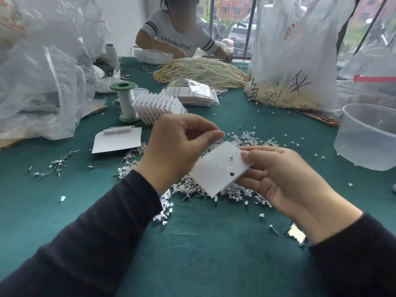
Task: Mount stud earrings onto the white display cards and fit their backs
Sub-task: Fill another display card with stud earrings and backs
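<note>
The white display card (216, 174) hangs tilted over the bench (192, 243), its long axis running from 2 to 8 o'clock. The right hand (285, 179) grips its 3 o'clock edge, thumb on top and fingers beneath, beside a stud (231, 157) showing in the card. The left hand (177, 146) hovers nearer the card's 12 o'clock corner, thumb and forefinger pressed together. Whether they hold anything cannot be told. The stud lies toward 5 o'clock from that pinch.

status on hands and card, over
Right hand grips white card, one stud through it. Left hand pinched above card's edge, contents too small to tell. Nothing between them.
</note>
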A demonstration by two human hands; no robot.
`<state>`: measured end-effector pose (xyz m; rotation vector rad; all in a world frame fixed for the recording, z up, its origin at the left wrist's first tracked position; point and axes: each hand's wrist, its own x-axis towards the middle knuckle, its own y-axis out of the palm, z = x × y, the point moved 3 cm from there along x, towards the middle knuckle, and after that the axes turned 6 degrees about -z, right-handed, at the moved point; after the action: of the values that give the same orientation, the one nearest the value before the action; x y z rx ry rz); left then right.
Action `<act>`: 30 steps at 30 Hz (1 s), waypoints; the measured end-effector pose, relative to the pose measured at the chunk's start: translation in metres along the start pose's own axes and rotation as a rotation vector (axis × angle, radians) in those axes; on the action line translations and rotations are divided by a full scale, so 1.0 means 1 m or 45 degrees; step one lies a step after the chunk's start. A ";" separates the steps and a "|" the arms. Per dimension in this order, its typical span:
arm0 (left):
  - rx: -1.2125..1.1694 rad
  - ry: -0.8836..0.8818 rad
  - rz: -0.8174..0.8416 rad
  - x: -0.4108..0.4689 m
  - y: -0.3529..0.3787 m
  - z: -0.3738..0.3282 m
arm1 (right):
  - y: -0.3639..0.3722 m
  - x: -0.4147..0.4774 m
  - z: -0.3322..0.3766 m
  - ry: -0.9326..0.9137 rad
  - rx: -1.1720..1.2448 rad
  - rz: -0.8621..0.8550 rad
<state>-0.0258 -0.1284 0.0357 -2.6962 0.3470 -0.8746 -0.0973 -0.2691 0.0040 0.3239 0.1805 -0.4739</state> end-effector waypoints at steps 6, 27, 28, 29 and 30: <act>0.187 0.059 0.043 -0.005 0.012 0.005 | 0.010 -0.006 -0.006 0.151 0.183 0.165; 0.234 0.152 0.112 -0.009 0.016 0.006 | 0.012 -0.009 -0.005 0.165 0.196 0.225; 0.204 0.131 0.145 -0.009 0.016 0.006 | 0.012 -0.009 -0.005 0.163 0.206 0.227; 0.167 0.109 0.178 -0.009 0.017 0.005 | 0.012 -0.008 -0.005 0.165 0.220 0.226; 0.132 0.090 0.213 -0.009 0.017 0.004 | 0.011 -0.008 -0.005 0.172 0.239 0.220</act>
<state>-0.0330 -0.1405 0.0219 -2.5041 0.5195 -0.9139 -0.0993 -0.2546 0.0046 0.5513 0.2381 -0.2982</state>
